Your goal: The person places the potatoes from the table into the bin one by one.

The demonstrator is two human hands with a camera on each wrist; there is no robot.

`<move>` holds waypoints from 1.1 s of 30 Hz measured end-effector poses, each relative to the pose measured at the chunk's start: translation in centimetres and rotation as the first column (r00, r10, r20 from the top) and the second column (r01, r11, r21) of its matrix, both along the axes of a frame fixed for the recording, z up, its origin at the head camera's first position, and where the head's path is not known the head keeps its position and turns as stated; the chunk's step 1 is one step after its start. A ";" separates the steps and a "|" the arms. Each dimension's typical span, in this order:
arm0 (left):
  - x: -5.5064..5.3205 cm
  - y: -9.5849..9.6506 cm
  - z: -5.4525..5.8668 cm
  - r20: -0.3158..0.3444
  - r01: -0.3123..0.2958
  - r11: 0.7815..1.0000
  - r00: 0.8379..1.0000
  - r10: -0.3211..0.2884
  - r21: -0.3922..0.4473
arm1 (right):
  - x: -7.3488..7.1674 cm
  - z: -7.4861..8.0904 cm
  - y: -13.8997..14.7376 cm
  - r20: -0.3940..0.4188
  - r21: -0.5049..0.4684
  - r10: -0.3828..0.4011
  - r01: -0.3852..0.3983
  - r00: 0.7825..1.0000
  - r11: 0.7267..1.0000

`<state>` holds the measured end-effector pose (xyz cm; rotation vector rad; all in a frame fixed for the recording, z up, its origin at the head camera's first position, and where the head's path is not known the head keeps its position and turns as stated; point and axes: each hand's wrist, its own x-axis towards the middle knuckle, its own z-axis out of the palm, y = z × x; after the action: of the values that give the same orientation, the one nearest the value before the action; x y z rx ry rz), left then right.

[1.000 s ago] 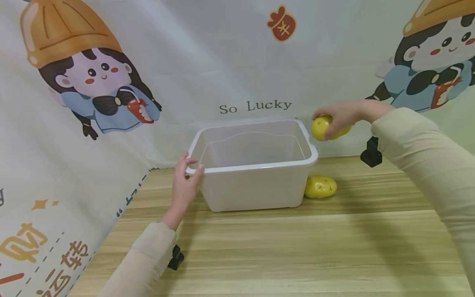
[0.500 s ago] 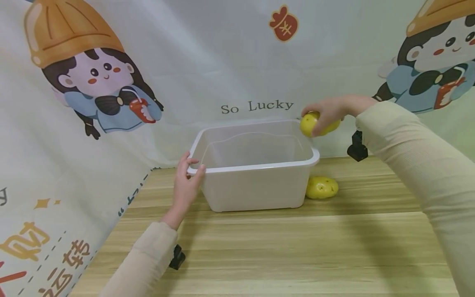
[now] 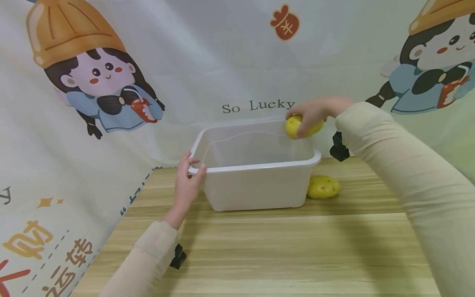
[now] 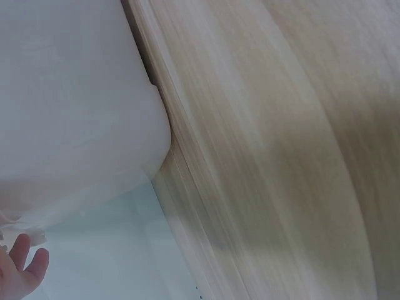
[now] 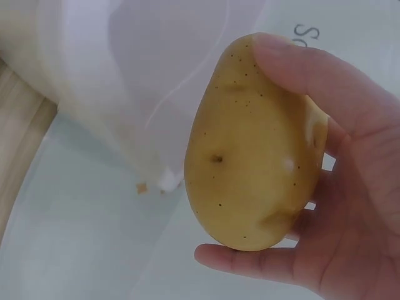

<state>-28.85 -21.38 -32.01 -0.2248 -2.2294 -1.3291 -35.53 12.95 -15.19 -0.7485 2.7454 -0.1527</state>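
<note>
My right hand (image 3: 315,113) grips a yellow potato (image 5: 250,150) with thumb and fingers, above the right back part of a white plastic bin (image 3: 256,187). In the right wrist view the potato's dark specks show, with the bin behind it. At the bin's left front corner, my left hand (image 3: 185,183) holds the rim between thumb and fingers. The left wrist view shows the bin's side wall and only a few fingers of that hand. A second potato (image 3: 323,187) lies on the table by the bin's lower right side.
The bin stands on a wood-grain table (image 3: 267,243). Behind and to the left hangs a pale printed cloth (image 3: 193,53) with cartoon figures and lettering. Black wrist devices (image 3: 339,147) hang under both sleeves.
My right hand has carried the potato leftward, from outside the bin's right edge to over the bin. The left hand stays on the rim, and the other potato has not moved.
</note>
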 end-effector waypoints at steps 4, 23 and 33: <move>-0.1 0.0 0.0 -0.008 0.005 1.000 1.000 -0.005 0.010 | -0.2 -0.2 -1.1 0.000 0.018 0.014 -0.014 1.000 1.000; 0.1 0.2 0.1 -0.004 -0.003 1.000 1.000 0.003 -0.009 | -1.5 -1.6 -4.4 0.052 -0.006 -0.005 0.005 0.999 1.000; 0.1 0.1 0.1 -0.004 -0.022 1.000 1.000 0.022 -0.004 | -1.8 -2.5 -5.2 0.075 -0.029 -0.003 0.005 0.997 1.000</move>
<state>-28.74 -21.25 -31.90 -0.2036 -2.2253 -1.3114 -37.35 7.79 -17.73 -0.7296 2.6791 -0.2172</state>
